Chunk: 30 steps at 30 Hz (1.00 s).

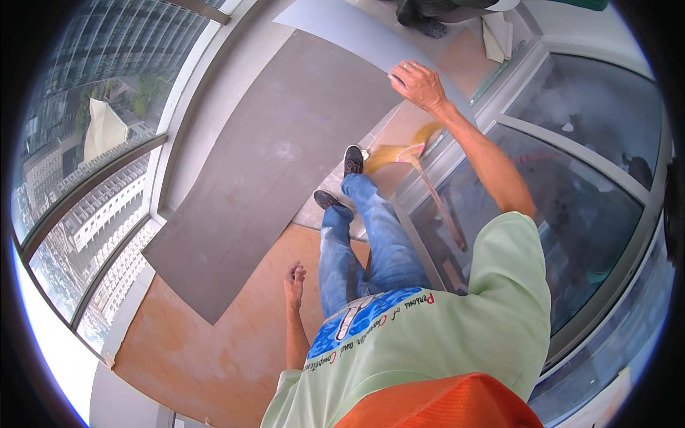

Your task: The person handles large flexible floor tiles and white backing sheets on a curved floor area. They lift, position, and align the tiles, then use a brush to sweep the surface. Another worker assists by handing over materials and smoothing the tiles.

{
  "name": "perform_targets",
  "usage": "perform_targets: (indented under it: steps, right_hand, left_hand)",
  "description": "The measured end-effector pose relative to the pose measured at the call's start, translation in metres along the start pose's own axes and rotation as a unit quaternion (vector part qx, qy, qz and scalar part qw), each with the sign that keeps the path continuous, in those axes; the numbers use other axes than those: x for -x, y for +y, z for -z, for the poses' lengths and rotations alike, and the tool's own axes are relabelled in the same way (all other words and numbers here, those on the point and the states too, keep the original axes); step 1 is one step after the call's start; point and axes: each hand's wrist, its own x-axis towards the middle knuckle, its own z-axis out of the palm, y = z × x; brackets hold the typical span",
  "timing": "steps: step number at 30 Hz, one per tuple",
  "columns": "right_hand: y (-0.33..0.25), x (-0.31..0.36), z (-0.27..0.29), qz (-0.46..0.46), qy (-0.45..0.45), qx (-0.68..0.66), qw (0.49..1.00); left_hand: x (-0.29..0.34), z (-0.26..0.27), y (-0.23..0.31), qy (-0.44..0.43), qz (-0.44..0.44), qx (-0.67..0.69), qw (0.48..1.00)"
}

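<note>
My right hand (419,85) is stretched forward with its fingers curled in. In the picture it overlaps the pale curled part (349,27) of a large grey sheet. Whether the fingers grip the sheet's edge I cannot make out. Flat on the floor, the dark grey face of the sheet (264,164) runs from the far end down to a corner at the near left. My left hand (295,278) hangs low beside my left leg, fingers loosely bent and apart, with nothing seen in it. Both my shoes are by the sheet's right edge.
A broom (435,196) with yellow bristles leans at the right by the glass panels (531,192). Brown board or flooring (207,357) covers the near floor. Tall windows (85,185) line the left. Another person's dark shoe (432,27) shows at the far end near a pale folded piece (497,37).
</note>
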Motion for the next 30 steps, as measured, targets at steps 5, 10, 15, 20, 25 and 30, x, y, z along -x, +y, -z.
perform_targets:
  steps: [5,10,15,20,25,30]
  right_hand:
    - [-0.084,-0.037,0.004,0.033,-0.016,-0.007,0.999]
    - [-0.166,-0.067,-0.003,0.075,-0.007,-0.003,0.997]
    - [-0.267,-0.081,0.011,0.075,-0.080,-0.003,0.994]
    - [-0.351,-0.081,0.023,0.082,-0.076,-0.022,0.994]
    - [-0.415,-0.084,0.027,0.074,-0.079,-0.038,0.993]
    - [-0.443,-0.075,0.043,0.004,-0.106,-0.172,0.979]
  left_hand:
    - [-0.030,-0.057,0.058,0.012,-0.153,-0.058,0.986]
    - [-0.012,-0.115,0.163,-0.079,-0.296,-0.058,0.950]
    - [0.011,-0.142,0.218,-0.152,-0.398,0.042,0.904]
    - [0.059,-0.108,0.233,-0.073,-0.353,0.123,0.925]
    - [0.052,-0.092,0.203,0.085,-0.334,0.120,0.931]
    - [0.051,-0.049,0.203,-0.008,-0.330,0.260,0.907]
